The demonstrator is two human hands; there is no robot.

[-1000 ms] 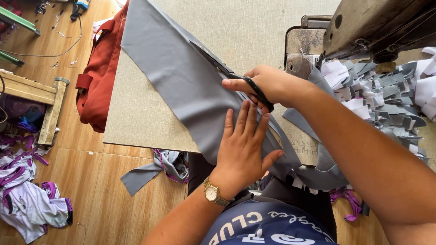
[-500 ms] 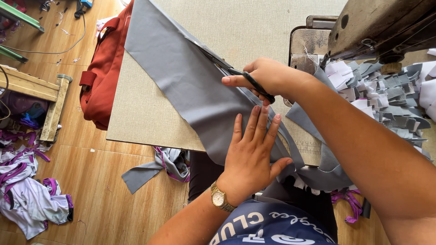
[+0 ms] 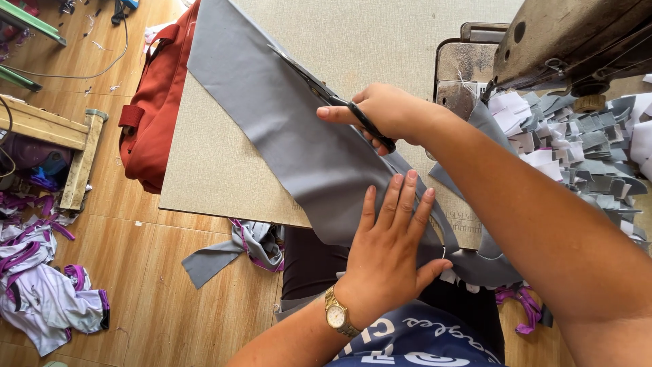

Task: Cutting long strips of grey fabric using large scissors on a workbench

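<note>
A long strip of grey fabric (image 3: 272, 115) lies diagonally across the beige table (image 3: 217, 170). My left hand (image 3: 390, 251) presses flat on the fabric near the table's front edge, fingers spread, a gold watch on the wrist. My right hand (image 3: 384, 112) grips black-handled scissors (image 3: 326, 92), whose blades point up-left along the right edge of the grey fabric. A narrow cut strip trails from under my right hand toward my lap.
A sewing machine (image 3: 564, 41) stands at the back right, with a heap of grey and white cut pieces (image 3: 584, 143) beside it. A red bag (image 3: 153, 115) hangs off the table's left edge. Fabric scraps (image 3: 41, 292) lie on the wooden floor, near a wooden stool (image 3: 61, 136).
My right hand has moved the scissors further up-left along the fabric edge. My left hand has stayed flat on the fabric.
</note>
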